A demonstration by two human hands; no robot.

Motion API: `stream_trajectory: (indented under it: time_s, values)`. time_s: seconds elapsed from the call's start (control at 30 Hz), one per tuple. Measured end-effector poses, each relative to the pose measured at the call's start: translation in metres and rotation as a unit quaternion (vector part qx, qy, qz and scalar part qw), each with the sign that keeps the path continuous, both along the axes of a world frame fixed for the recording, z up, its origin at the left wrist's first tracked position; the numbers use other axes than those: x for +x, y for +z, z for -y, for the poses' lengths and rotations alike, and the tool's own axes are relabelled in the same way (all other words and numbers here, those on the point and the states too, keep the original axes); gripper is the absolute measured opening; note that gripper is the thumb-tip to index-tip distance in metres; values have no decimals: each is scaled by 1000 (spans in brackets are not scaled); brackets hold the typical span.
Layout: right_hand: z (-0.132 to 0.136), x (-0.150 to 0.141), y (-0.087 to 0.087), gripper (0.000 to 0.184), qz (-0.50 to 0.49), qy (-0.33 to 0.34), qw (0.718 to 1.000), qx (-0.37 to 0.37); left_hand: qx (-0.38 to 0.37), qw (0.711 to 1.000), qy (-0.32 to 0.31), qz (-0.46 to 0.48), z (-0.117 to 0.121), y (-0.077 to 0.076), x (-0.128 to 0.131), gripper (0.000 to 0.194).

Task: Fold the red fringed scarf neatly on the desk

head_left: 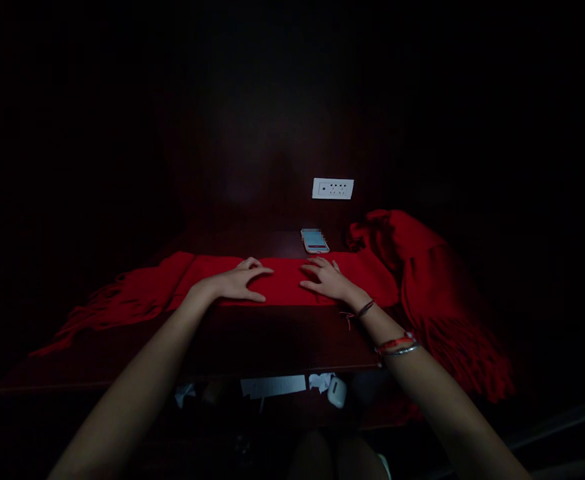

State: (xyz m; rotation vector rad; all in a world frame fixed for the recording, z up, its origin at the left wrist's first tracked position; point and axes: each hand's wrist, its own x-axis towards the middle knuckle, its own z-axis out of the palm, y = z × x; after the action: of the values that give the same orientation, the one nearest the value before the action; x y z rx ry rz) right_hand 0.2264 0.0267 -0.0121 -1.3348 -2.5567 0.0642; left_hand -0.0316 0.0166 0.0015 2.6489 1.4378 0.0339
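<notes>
head view: one red scarf (285,283) lies across the middle of the frame, its flat stretch running left to right with the long axis nearly level. its fringe trails toward the lower left; at the right the cloth rises into a loose heap, and more fringe hangs down toward the lower right.

the left hand (235,283) and right hand (328,280) are over the flat stretch, both palms down, fingers spread and apart; whether either presses the cloth, i cannot tell.

the dark, reddish tabletop (272,340) meets a dark wall (272,147), and the room's edges fade to black. counted: one phone (315,241) just behind the scarf, right of centre; one white socket plate (333,189) above it; one white case (337,392) on the shelf (292,417) at lower centre, near crumpled paper (320,381).
</notes>
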Motion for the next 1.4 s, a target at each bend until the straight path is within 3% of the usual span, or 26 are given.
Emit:
stream_trajectory:
  time_s: [0.07, 0.17, 0.23, 0.33, 0.5, 0.63, 0.77, 0.93, 1.03, 1.2, 1.4]
  values:
    - [8, -6, 5, 54, -5, 119, 993, 18, -3, 998, -66, -9, 4, 0, 9, 59]
    - [17, -13, 6, 43, 16, 200, 980, 13, 38, 997, -63, -12, 2, -5, 10, 57]
    - [18, -15, 2, 34, 13, 183, 983, 29, 70, 996, -54, 4, -4, -8, 5, 58]
    - [11, -13, -3, 36, -54, 135, 988, 45, 130, 989, -41, 51, -13, -8, 0, 52]
    - [0, -6, -3, 39, -192, 105, 976, -10, 238, 959, -21, 156, -25, -9, -1, 38]
    - [10, -9, 1, 45, -161, 131, 978, 2, 218, 958, -59, 176, -32, -17, -2, 28]
    - [19, -17, 1, 48, -91, 118, 988, 51, 220, 955, -53, 194, -34, -19, -3, 23]
    - [2, -12, -4, 28, -208, 51, 977, 11, 185, 966, -56, 172, -27, -10, -2, 24]
    - [-9, -4, -7, 18, -281, 32, 959, -29, 166, 973, -48, 150, -19, -3, -1, 14]
    - [-13, 2, -8, 18, -306, 57, 949, -52, 139, 982, -57, 114, -12, 8, -5, 48]
    - [5, 0, 0, 13, -163, 122, 977, 57, 143, 984, -71, 76, -8, 5, -15, 46]
